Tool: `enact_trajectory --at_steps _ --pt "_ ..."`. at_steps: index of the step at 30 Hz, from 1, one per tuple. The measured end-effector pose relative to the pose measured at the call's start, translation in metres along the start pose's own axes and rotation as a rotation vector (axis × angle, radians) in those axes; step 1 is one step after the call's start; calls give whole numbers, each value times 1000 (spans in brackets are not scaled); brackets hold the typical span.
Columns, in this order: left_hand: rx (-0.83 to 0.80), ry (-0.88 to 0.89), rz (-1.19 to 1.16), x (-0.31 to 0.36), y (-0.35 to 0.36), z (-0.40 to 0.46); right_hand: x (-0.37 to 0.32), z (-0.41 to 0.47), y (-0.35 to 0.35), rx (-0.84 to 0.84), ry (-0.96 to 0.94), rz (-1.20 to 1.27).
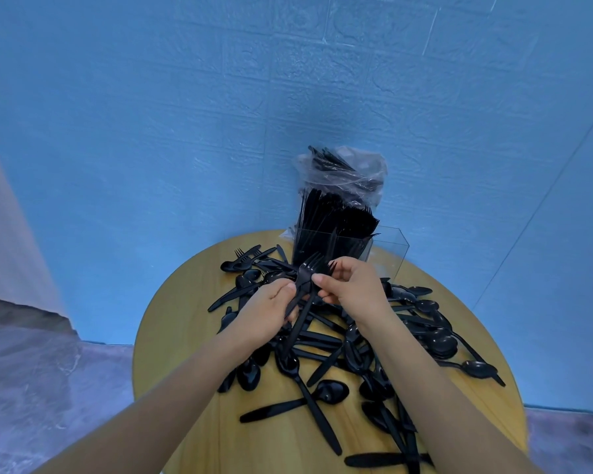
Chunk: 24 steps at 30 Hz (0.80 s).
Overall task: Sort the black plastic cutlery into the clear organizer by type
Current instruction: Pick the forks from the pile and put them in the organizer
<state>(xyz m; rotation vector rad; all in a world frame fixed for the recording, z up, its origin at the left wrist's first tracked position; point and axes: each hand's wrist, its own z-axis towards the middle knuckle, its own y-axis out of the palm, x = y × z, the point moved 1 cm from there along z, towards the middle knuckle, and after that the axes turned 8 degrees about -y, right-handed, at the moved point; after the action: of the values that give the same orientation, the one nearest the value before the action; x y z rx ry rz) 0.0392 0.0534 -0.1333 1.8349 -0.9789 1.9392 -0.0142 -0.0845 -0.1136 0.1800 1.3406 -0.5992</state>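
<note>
A black plastic fork point(307, 273) is held up over the pile, tines pointing away from me. My left hand point(266, 311) grips its handle from the left. My right hand point(351, 285) pinches the fork near its neck with thumb and fingers. Behind the hands stands the clear organizer point(391, 248), its left part packed with upright black cutlery point(329, 227); its right part looks bare. Loose black spoons, knives and forks point(322, 350) lie scattered over the round wooden table point(185, 302).
A clear plastic bag point(343, 172) with more black cutlery leans on the blue wall behind the organizer. The table's curved edge runs close at left and right, with grey floor point(48, 371) below. Several spoons point(439, 340) lie near the right edge.
</note>
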Motion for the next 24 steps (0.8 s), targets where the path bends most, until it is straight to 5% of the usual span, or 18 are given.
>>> enact_trajectory --at_steps 16,24 --pt "157 33 127 -18 9 8 15 5 9 106 173 89" --pt "130 -4 80 -21 4 15 18 7 14 141 89 160"
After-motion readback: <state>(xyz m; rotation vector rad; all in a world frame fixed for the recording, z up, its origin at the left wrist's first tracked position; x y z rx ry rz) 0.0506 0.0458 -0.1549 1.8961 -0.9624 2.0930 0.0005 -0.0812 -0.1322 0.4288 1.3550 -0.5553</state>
